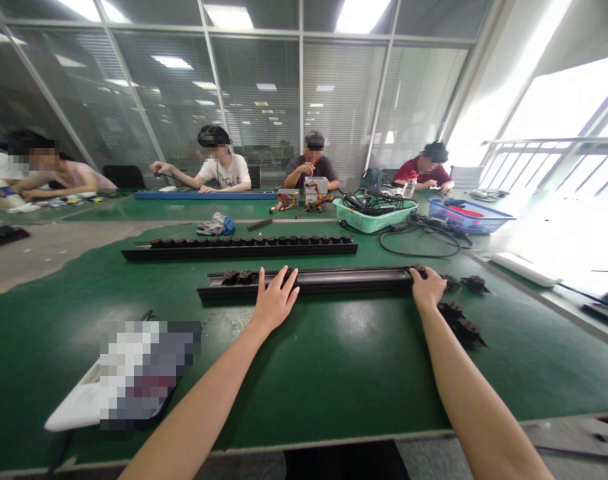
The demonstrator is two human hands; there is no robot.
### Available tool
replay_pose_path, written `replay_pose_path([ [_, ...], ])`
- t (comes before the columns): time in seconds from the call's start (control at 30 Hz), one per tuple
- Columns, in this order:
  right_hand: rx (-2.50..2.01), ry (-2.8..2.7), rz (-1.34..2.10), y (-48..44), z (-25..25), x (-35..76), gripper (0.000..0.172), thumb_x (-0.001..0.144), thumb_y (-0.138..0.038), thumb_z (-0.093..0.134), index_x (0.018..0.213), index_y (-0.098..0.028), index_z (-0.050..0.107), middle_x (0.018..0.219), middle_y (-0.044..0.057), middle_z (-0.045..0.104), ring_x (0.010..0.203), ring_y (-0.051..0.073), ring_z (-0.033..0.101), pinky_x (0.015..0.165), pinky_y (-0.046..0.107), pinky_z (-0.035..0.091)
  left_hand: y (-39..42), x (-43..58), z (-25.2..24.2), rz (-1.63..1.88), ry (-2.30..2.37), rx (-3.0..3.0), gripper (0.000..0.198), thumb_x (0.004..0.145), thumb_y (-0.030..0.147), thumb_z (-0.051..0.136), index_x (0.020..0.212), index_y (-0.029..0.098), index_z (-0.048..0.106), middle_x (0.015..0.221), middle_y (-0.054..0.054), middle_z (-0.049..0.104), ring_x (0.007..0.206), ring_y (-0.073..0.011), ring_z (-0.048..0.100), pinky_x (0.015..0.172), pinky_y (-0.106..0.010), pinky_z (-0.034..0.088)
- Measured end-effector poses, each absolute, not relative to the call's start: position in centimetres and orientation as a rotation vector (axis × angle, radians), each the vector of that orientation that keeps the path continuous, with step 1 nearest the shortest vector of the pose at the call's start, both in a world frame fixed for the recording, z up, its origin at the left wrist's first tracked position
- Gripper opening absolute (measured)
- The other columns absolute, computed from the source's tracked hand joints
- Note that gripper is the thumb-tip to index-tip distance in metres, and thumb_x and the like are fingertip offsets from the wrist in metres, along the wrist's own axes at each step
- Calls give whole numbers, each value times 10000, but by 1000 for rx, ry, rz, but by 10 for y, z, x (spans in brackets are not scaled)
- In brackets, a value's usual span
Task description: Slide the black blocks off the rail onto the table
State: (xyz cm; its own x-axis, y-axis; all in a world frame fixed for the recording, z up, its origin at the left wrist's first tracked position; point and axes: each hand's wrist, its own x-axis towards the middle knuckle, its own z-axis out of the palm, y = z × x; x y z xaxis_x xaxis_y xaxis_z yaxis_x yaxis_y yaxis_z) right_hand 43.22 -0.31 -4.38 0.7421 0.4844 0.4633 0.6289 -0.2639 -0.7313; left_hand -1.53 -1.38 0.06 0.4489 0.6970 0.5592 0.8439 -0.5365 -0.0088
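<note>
A long black rail (354, 285) with a bare silvery channel lies across the green table in front of me. Two round black sockets (237, 277) sit in its left part. My left hand (277, 300) rests over the rail just right of them, fingers spread, with a dark piece partly hidden under the fingertips. At the rail's right end my right hand (428, 288) has its fingers closed on a small black socket (418, 270), mostly covered by the fingers. Loose black sockets (461, 323) lie beside and below that hand, with another (476, 285) further right.
A second black rail (239, 249), filled with a row of sockets, lies behind. Beyond are a grey-blue glove (217, 224), a green basket of cables (369, 217) and a blue basket (471, 217). A white device (79, 400) lies front left. Several people sit across the table.
</note>
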Motion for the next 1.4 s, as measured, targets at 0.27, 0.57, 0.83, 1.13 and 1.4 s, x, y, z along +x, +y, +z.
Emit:
replay_pose_path([
  [0.27,-1943,-781,-144,-7,-34,439,385,862,-404,644,1075,-104,760,1073,206,752,1047,347,635,1113,566,365,-14,-16,1,-749,-1331,-2414,526,1118,398,330,1581,213,500,1596,-170,522,1360,-297,626,1309,-664,56],
  [0.57,-2140,-797,-220,-17,-39,447,486,775,-180,536,1226,-94,696,1101,195,721,1045,314,611,1092,526,333,-14,-16,0,-738,-1324,-2417,528,1122,396,330,1578,193,505,1598,-189,515,1357,-299,628,1309,-662,53],
  [0.83,-2385,-822,-304,-19,-32,428,485,817,-137,476,1247,-65,688,1221,257,678,1260,372,499,1161,593,268,-17,-16,1,-723,-1354,-2425,530,1122,399,330,1590,208,487,1608,-184,504,1358,-296,628,1309,-663,58],
  [1.13,-1984,-1005,-469,-24,-18,407,584,814,-99,393,1352,-51,615,1346,242,633,1310,371,463,1193,679,220,-17,-19,10,-799,-1343,-2296,543,1102,393,372,1570,155,512,1632,-199,469,1488,-347,486,1311,-641,145],
  [1.4,-1536,-1659,-452,-26,-2,289,494,1013,-220,358,1416,-47,585,1416,235,637,1447,321,446,1245,641,287,-11,-34,2,-914,-1574,-2052,574,1071,419,383,1529,118,556,1577,-212,534,1494,-411,458,1263,-697,224],
])
